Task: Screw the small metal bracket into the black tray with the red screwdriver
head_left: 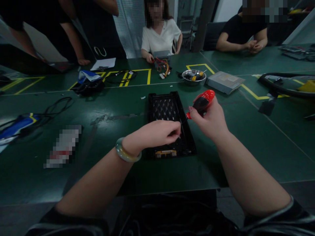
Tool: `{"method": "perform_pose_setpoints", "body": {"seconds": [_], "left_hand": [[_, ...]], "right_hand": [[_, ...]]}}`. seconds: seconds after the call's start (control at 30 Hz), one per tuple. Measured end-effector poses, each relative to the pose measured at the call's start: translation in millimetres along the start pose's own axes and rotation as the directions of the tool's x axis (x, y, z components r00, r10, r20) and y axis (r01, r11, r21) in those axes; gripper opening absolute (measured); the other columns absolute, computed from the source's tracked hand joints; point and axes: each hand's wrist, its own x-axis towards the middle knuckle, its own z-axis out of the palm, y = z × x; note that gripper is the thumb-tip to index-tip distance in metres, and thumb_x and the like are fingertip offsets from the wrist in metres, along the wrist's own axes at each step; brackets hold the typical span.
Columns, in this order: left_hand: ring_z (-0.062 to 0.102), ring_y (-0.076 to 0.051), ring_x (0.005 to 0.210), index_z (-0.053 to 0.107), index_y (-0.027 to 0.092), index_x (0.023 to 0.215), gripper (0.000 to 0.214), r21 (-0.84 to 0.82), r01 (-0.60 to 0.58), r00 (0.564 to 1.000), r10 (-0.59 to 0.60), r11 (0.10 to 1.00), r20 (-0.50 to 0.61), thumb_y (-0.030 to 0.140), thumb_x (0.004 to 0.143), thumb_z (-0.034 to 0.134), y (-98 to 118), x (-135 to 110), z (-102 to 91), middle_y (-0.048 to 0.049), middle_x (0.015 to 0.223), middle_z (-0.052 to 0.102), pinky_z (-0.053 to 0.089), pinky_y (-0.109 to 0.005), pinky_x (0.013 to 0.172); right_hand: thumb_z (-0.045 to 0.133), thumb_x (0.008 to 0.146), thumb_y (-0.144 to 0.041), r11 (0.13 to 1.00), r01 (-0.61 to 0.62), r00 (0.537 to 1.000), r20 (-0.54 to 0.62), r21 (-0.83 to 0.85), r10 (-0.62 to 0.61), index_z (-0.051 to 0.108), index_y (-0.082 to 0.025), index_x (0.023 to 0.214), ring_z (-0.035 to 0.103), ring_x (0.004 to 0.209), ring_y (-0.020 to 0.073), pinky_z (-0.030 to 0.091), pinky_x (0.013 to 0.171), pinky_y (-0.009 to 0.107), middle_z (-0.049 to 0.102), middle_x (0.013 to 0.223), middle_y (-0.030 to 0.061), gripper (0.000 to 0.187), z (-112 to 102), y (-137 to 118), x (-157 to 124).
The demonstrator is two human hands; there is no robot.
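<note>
A black plastic housing (164, 109) with a studded inner face lies on the green table, its long side pointing away from me. A tan connector piece (166, 153) shows at its near end. My right hand (214, 120) is closed around the red and black handle of a screwdriver (203, 103), to the right of the housing. Its thin dark shaft slants down toward the fingers of my left hand (157, 134). Those fingers are pinched together above the housing; anything small between them is hidden. A jade-coloured bangle (122, 151) circles my left wrist.
Beyond the housing stand a metal bowl (194, 82) of tools and a flat grey metal box (225, 82). A blurred-out flat object (65, 144) and a blue item with cables (19, 127) lie left. Across the table, a person in white touches a power supply (162, 57).
</note>
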Motion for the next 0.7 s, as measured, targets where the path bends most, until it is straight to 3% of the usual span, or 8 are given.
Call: {"method": "perform_pose_setpoints", "body": {"seconds": [0.17, 0.3, 0.53, 0.7], "left_hand": [[0.059, -0.012, 0.070, 0.057, 0.019, 0.089, 0.005, -0.041, 0.215, 0.971, -0.218, 0.976, -0.094, 0.023, 0.089, 0.055, -23, -19, 2.6, 0.0003, 0.083, 0.065, 0.044, -0.025, 0.065], [0.060, -0.013, 0.071, 0.061, 0.019, 0.093, 0.011, -0.071, 0.302, 0.944, -0.309, 0.951, -0.120, 0.029, 0.090, 0.058, -39, -27, 10.8, 0.0000, 0.084, 0.066, 0.045, -0.025, 0.065], [0.061, -0.014, 0.077, 0.068, 0.018, 0.093, 0.013, 0.033, 0.249, 0.963, -0.243, 0.968, -0.115, 0.025, 0.090, 0.058, -49, -27, 21.7, -0.0023, 0.090, 0.067, 0.048, -0.026, 0.070], [0.062, -0.017, 0.094, 0.070, 0.018, 0.103, 0.021, 0.147, 0.150, 0.987, -0.138, 0.978, -0.088, 0.019, 0.093, 0.051, -49, -25, 24.4, -0.0045, 0.102, 0.066, 0.049, -0.030, 0.086]], "right_hand": [[0.068, 0.078, -0.036, 1.000, -0.007, 1.000, 0.013, 0.013, 0.007, 0.051, -0.026, 0.093, 0.050, 0.057, 0.0165, 0.044, 0.054, 0.036, 0.057, 0.074, -0.0006, 0.025, 1, 0, -1], [0.068, 0.078, -0.035, 1.000, 0.003, 1.000, 0.017, 0.013, -0.003, 0.052, -0.026, 0.094, 0.051, 0.059, 0.0168, 0.045, 0.055, 0.036, 0.058, 0.076, 0.0001, 0.024, 1, -2, -2], [0.068, 0.078, -0.034, 0.999, 0.042, 0.999, 0.030, 0.024, -0.043, 0.053, -0.025, 0.092, 0.053, 0.062, 0.0172, 0.048, 0.057, 0.037, 0.058, 0.078, 0.0011, 0.022, -1, -5, -2], [0.068, 0.078, -0.036, 0.995, 0.071, 0.996, 0.048, 0.068, -0.075, 0.052, -0.026, 0.094, 0.052, 0.060, 0.0162, 0.047, 0.055, 0.037, 0.057, 0.080, 0.0009, 0.025, 1, -5, -3]]}}
